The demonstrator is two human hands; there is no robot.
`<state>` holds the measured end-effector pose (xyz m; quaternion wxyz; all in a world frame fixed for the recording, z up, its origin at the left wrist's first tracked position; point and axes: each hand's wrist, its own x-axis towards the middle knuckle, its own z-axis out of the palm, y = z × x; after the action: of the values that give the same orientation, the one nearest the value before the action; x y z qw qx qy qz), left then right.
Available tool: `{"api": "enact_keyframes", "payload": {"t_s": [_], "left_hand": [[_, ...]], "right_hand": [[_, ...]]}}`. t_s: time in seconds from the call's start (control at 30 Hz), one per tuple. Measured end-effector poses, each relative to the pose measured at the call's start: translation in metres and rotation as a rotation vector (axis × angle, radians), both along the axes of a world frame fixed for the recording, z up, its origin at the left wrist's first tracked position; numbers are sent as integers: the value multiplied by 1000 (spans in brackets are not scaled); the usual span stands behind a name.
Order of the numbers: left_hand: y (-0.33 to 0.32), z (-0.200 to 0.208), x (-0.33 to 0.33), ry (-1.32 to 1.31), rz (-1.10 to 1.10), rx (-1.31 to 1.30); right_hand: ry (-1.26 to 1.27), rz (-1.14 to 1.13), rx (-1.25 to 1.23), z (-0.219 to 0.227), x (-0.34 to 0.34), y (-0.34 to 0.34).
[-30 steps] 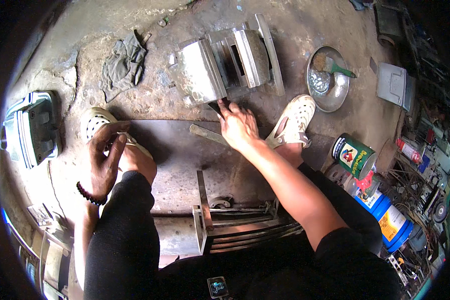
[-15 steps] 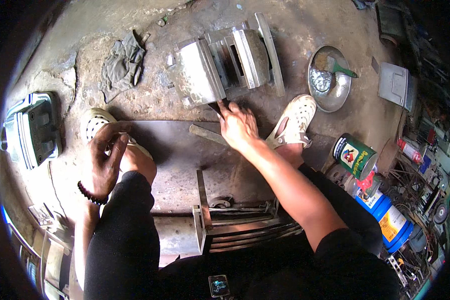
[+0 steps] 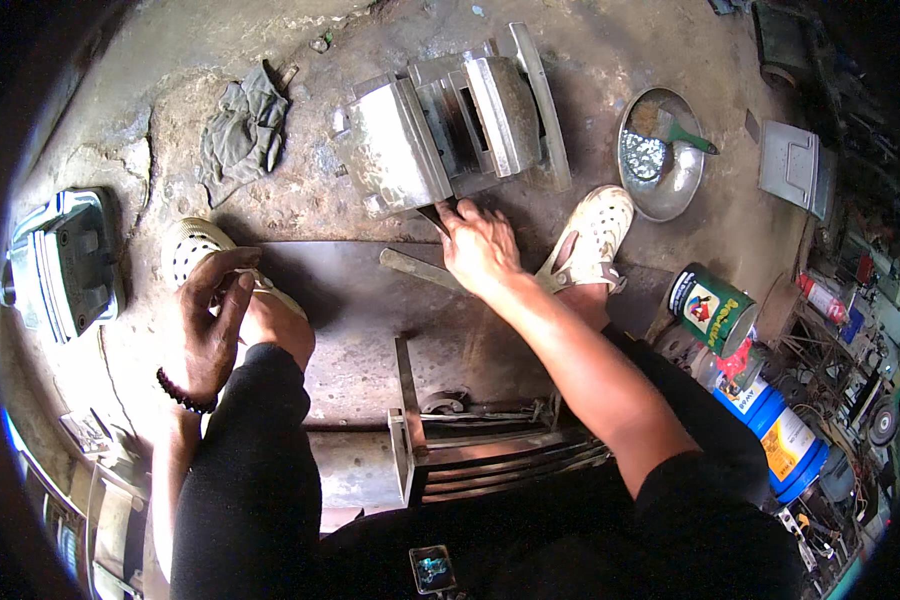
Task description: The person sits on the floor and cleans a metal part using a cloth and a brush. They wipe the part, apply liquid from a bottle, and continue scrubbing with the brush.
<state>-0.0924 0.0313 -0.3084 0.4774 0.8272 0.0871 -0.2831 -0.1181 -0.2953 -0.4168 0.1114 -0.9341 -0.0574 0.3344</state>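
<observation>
Head view, from the left: a metal part [image 3: 68, 270] stands on the floor [image 3: 600, 60]. The left hand [image 3: 208, 335] hangs over a cream clog [image 3: 192, 243], fingers loosely curved, apart from the thumb. Beyond lies a grey cloth [image 3: 242, 140]. Upper centre, a metal casting [image 3: 400, 140] rests; the right hand [image 3: 480, 250] reaches its near edge, grip unclear. Rightward sits a bowl [image 3: 680, 185] with a brush [image 3: 692, 140].

My right hand [image 3: 482, 248] is kinda boxed in: metal casting [image 3: 400, 145] right ahead, right clog [image 3: 598, 230] just beside it, flat bar [image 3: 415, 268] lying near the upper edge of the dark slab [image 3: 345, 375]. Best lane I've got is left, low over the slab toward my left clog [image 3: 192, 248]. Metal frame [image 3: 402, 460] crowds the slab's lower edge, so no sliding through there.
</observation>
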Motion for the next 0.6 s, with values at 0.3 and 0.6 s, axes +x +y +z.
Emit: {"api": "enact_keyframes", "payload": {"t_s": [0.3,0.6], "left_hand": [[-2,4,2,-13,-40,-52],[-3,1,4,-18,-94,-70]], "right_hand": [[-134,-66,78,-1,-6,1],[-152,-43,63,0,-5,1]]}}
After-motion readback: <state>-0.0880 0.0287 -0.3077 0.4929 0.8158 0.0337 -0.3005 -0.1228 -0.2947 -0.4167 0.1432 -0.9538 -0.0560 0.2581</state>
